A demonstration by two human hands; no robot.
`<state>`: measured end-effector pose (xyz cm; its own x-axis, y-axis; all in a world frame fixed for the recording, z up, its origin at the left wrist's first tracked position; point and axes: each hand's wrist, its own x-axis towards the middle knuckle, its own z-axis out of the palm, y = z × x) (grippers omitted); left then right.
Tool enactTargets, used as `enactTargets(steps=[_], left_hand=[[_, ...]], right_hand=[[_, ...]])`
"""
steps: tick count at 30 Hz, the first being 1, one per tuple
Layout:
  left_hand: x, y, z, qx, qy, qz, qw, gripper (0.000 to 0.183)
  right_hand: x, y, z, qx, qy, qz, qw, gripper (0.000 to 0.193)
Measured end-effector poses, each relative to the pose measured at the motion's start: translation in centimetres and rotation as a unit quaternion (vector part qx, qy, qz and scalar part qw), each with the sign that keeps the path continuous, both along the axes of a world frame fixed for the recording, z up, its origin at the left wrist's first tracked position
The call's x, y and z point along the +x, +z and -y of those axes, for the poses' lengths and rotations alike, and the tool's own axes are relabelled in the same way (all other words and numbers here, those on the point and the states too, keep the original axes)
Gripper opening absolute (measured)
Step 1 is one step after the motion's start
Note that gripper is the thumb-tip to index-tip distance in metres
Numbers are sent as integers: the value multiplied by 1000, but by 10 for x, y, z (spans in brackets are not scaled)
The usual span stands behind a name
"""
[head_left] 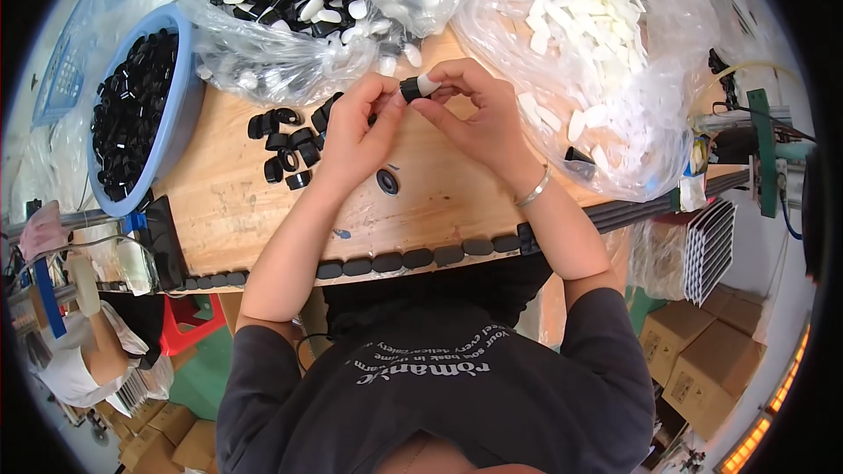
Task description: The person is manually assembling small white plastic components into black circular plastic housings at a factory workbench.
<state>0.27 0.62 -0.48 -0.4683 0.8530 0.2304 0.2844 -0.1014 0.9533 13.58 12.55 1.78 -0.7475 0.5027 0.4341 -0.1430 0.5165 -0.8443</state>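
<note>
Black ribbed cap (410, 90), one: raised over the middle of the table (228, 211), lying sideways. Left hand (373, 110): nearly closed, thumb and fingertips pinching the cap's left side, apparently to steady it.

White plastic piece (427, 85), one: at the cap's right end; whether seated inside or merely touching, I cannot tell from here. Right hand (465, 105): fingertips drawn together on this piece, probably because so small a part allows only a pinch.

Loose black caps (290, 142), a cluster: left of centre, beside the left forearm, presumably for short reach. Single black cap (387, 181): apart, toward the near edge, its ring-shaped opening showing.

Blue tub (183, 114), full of black caps: at the left edge, its wall keeping round parts from rolling.

Clear plastic bag (492, 26) of white pieces: toward the far right corner, mouth spread wide, likely for easy picking.
</note>
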Motion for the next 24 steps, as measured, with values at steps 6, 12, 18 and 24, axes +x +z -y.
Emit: enactTargets(steps=[6, 12, 18, 24], left_hand=[[-11, 28, 6, 23, 24, -257, 966, 4], [-9, 29, 5, 8, -4, -191, 982, 3], [3, 7, 2, 30, -2, -12, 999, 9], [4, 6, 2, 41, 6, 49, 998, 11]], right_hand=[[-2, -2, 0, -105, 32, -11, 994, 24], [-2, -6, 0, -72, 28, -1, 997, 23], [-5, -7, 6, -190, 8, -79, 979, 23], [-3, -8, 1, -118, 35, -36, 992, 24]])
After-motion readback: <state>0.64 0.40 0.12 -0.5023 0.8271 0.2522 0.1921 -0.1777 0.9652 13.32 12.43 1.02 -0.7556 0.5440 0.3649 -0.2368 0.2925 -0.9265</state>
